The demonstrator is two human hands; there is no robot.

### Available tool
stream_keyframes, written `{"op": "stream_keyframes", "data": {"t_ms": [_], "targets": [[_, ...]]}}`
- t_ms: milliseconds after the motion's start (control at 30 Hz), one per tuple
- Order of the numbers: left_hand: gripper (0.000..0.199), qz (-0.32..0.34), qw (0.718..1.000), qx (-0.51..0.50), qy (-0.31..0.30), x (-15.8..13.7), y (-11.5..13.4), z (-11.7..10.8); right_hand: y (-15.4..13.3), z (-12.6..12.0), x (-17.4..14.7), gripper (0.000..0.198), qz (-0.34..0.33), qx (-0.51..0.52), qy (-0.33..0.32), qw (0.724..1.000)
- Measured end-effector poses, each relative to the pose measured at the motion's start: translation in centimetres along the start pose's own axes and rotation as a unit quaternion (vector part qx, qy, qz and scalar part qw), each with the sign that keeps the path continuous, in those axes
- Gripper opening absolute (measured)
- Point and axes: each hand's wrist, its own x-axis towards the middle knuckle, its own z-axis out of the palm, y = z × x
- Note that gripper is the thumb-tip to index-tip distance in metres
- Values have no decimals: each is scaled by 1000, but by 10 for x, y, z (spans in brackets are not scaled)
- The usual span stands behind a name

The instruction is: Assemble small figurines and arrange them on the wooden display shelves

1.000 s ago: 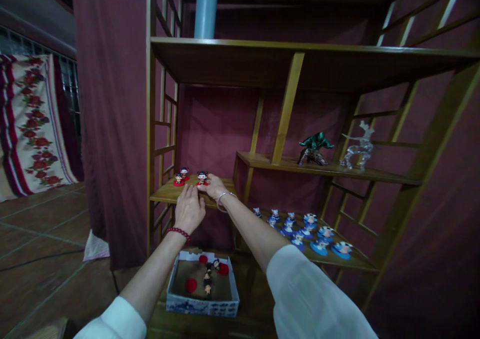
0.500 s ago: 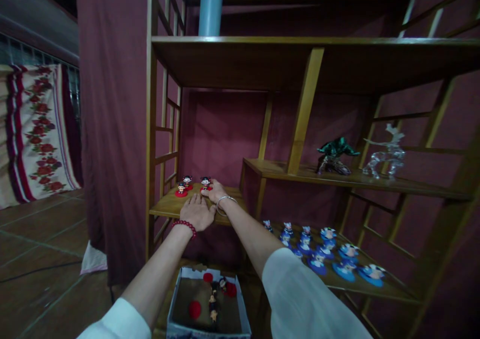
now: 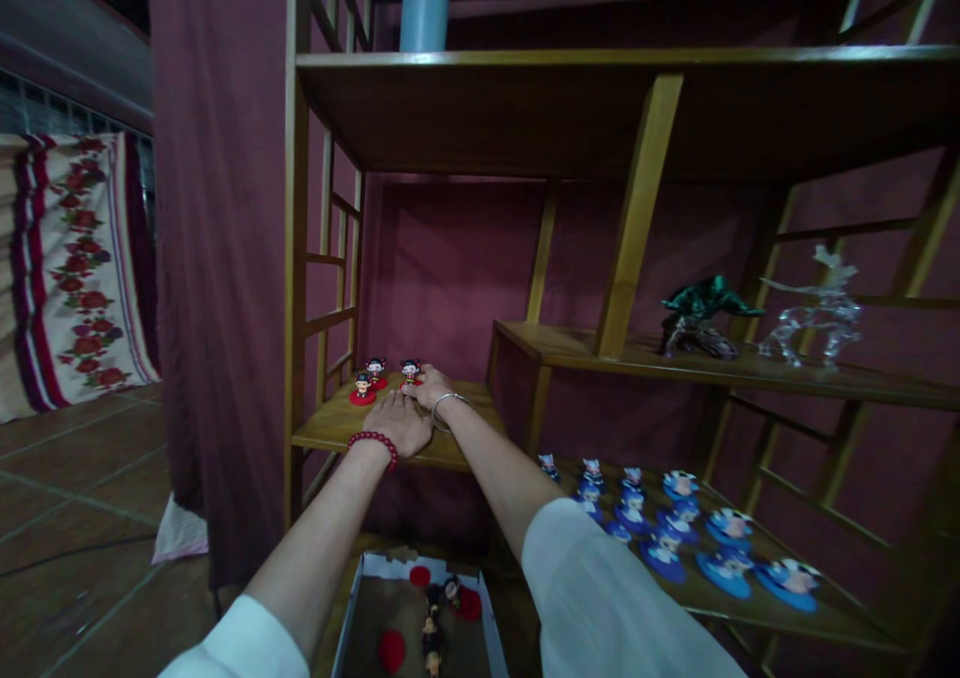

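Right figurine [image 3: 410, 370]: black hair, pale face, dark-and-red clothing; it stands upright, facing me.
My hold: my right hand [image 3: 433, 390] has it from its right side, thumb at the front of its red base, which I partly cover.
Rear-left figurine [image 3: 376, 369]: also black-haired and pale, upright, farther back on the wooden shelf [image 3: 328, 426].
Front-left figurine [image 3: 363, 387]: black-topped head, tan face, upright on a round red base, just in front of the rear one.

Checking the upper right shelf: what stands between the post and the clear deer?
The green figure stands between the post and the clear deer, in the head view.
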Motion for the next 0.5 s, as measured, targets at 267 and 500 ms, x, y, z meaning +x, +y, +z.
{"op": "stream_keyframes", "data": {"t_ms": [267, 500], "targets": [[62, 8, 999, 52, -9, 8, -5, -1, -4, 3, 4, 38, 58, -44, 1, 997], [53, 49, 955, 293, -21, 1, 3, -6, -9, 3, 4, 40, 65, -69, -12, 995]]}}
